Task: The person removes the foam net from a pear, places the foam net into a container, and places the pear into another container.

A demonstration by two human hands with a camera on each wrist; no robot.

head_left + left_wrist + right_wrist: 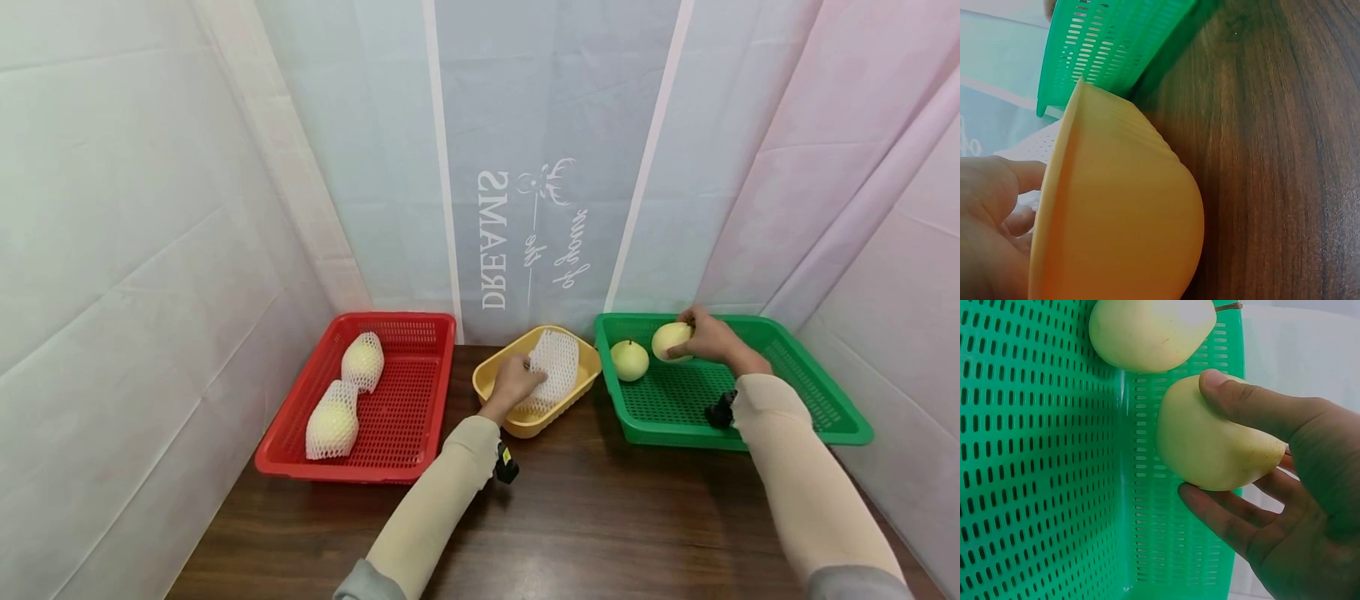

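Note:
In the head view my right hand (pixel 712 340) grips a pale yellow pear (pixel 670 342) at the back of the green basket (pixel 813 383). The right wrist view has the thumb on one side of this pear (pixel 1210 440) and the fingers on the other, its stem towards the palm. A second pear (pixel 629 361) lies beside it in the basket. My left hand (pixel 515 385) reaches into the yellow tub (pixel 525 429) and holds the edge of a white foam net sleeve (pixel 557 362). From the left wrist, the tub's wall (pixel 1122 200) hides most of the sleeve and some fingertips.
To the left stands a red basket (pixel 397 400) with two pears in foam nets, one (pixel 363 362) behind the other (pixel 332 423). All three containers are on a dark wooden table (pixel 585 517). A printed curtain (pixel 540 125) hangs close behind them.

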